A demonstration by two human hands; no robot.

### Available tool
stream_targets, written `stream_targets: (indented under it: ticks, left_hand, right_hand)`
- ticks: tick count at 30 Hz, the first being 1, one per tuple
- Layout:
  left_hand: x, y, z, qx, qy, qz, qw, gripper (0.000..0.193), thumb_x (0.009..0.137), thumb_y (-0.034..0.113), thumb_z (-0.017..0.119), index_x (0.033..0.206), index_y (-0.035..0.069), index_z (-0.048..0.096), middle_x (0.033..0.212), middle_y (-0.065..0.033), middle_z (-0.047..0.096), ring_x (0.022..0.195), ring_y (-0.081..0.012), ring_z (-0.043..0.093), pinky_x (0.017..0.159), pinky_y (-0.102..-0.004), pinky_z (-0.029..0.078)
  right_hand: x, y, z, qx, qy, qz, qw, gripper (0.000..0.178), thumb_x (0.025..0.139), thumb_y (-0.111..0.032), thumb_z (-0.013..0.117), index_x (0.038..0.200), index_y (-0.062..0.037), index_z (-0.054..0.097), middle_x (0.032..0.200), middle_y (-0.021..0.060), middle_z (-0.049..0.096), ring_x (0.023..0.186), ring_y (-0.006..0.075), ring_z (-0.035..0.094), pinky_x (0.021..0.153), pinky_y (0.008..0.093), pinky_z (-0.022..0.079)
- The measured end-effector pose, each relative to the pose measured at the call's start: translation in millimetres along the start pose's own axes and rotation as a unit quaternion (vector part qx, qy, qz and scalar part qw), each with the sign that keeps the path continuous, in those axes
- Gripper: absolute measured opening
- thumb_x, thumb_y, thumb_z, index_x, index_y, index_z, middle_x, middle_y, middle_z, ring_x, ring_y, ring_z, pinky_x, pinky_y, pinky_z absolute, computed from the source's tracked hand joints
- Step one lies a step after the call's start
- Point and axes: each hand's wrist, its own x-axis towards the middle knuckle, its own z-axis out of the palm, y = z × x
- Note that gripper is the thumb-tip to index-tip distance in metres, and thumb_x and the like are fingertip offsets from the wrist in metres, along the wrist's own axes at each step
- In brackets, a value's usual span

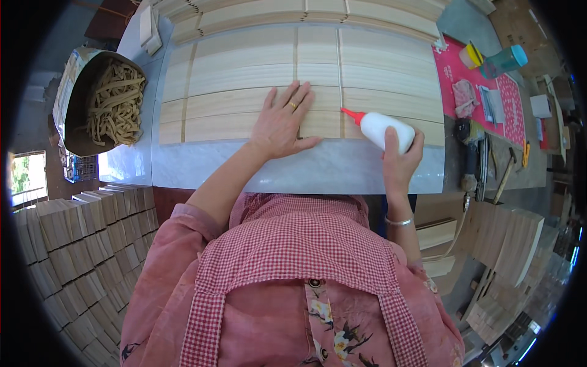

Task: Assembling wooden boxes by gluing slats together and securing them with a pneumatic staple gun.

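Left hand (pixel 280 126) spread palm-down on pale boards (pixel 241 76), gripping nothing; at its three o'clock, right hand (pixel 402 158) wrapped round white bottle (pixel 380 129), red nozzle (pixel 353 114) toward ten.

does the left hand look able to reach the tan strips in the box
Probably yes: the left hand lies flat on the boards, gripping nothing, and nothing seems to stand between it and the tan strips in the open box.
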Motion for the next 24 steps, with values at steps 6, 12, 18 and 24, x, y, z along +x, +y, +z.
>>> stream_targets:
  ticks: [6, 12, 18, 24]
  left_hand:
    - [0.2, 0.7, 2.2, 0.004, 0.002, -0.001, 1.000, 0.094, 0.086, 0.063, 0.060, 0.155, 0.004, 0.036, 0.167, -0.0104, 0.027, 0.155, -0.0293, 0.020, 0.123, -0.0543, 0.018]
    - [-1.1, -3.0, 2.0, -0.010, -0.006, 0.000, 1.000, 0.095, 0.087, 0.064, 0.058, 0.156, 0.003, 0.033, 0.167, -0.0126, 0.026, 0.156, -0.0308, 0.019, 0.123, -0.0545, 0.017]
    - [-11.5, -24.9, -21.9, -0.095, -0.006, 0.003, 0.995, 0.101, 0.083, 0.065, 0.062, 0.156, 0.003, 0.031, 0.168, -0.0139, 0.023, 0.156, -0.0324, 0.016, 0.123, -0.0556, 0.015]
    - [-35.0, -63.9, -49.2, -0.036, -0.045, -0.014, 0.998, 0.107, 0.077, 0.064, 0.069, 0.157, 0.005, 0.032, 0.168, -0.0133, 0.024, 0.157, -0.0322, 0.014, 0.123, -0.0564, 0.014]
  right_hand:
    - [-33.3, 4.8, -30.3, -0.012, -0.022, 0.009, 1.000, 0.042, 0.093, -0.024, 0.070, 0.121, 0.0006, 0.051, 0.105, 0.0159, 0.061, 0.090, 0.0255, 0.060, 0.082, 0.0374, 0.052]
    - [-23.3, -14.3, -44.1, 0.037, -0.068, 0.109, 0.991, 0.039, 0.095, -0.024, 0.069, 0.120, -0.0002, 0.051, 0.099, 0.0136, 0.060, 0.070, 0.0172, 0.057, 0.059, 0.0288, 0.050]
    - [16.6, -42.8, 20.2, 0.192, -0.043, 0.077, 0.978, 0.029, 0.099, -0.024, 0.063, 0.114, -0.0030, 0.051, 0.087, 0.0090, 0.057, 0.049, 0.0114, 0.049, 0.044, 0.0223, 0.039]
    - [75.3, -66.7, 114.9, 0.216, -0.057, 0.052, 0.973, 0.048, 0.095, -0.033, 0.069, 0.118, 0.0011, 0.045, 0.094, 0.0132, 0.057, 0.052, 0.0117, 0.053, 0.045, 0.0248, 0.044]
